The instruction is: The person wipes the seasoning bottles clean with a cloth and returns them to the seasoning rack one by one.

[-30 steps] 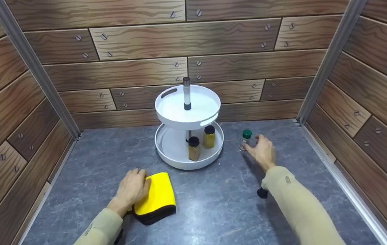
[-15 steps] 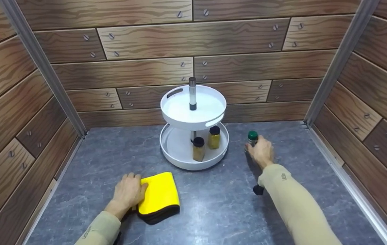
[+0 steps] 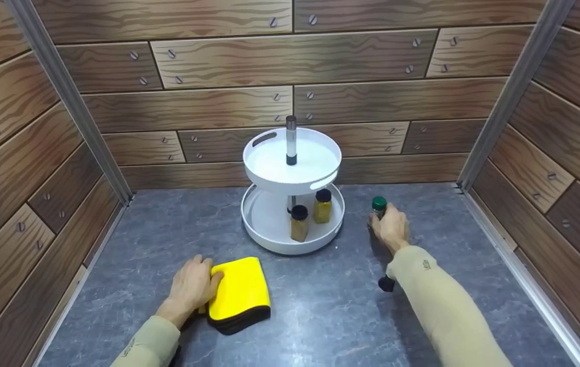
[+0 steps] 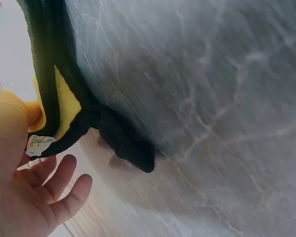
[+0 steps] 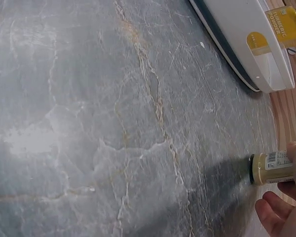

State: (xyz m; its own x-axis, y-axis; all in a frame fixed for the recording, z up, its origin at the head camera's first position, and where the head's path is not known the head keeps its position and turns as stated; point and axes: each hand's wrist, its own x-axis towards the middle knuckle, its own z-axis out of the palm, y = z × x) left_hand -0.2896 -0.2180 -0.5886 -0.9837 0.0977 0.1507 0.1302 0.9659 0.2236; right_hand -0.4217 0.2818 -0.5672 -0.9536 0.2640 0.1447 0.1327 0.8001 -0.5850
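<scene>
My right hand [image 3: 393,228] grips a small spice jar with a green cap [image 3: 378,204], right of the two-tier white turntable [image 3: 292,250]. In the right wrist view the lower part of this jar [image 5: 272,168] shows a printed label, with fingers around it. My left hand [image 3: 191,285] pinches the left edge of a folded yellow cloth with black trim [image 3: 239,288]. The left wrist view shows the thumb against the cloth [image 4: 67,98] near a white tag, its other fingers loosely bent below.
Two black-capped spice jars stand on the turntable's lower tier: a brown one [image 3: 298,224] and a yellow turmeric jar [image 3: 322,207]. The upper tier [image 3: 269,163] overhangs them. Wood-patterned walls [image 3: 218,109] enclose the grey marbled table [image 3: 320,316] at the back and sides.
My right hand has closed around the green-capped jar, which it was only reaching beside a second ago. The left hand stays at the cloth's edge. The head view has shifted slightly.
</scene>
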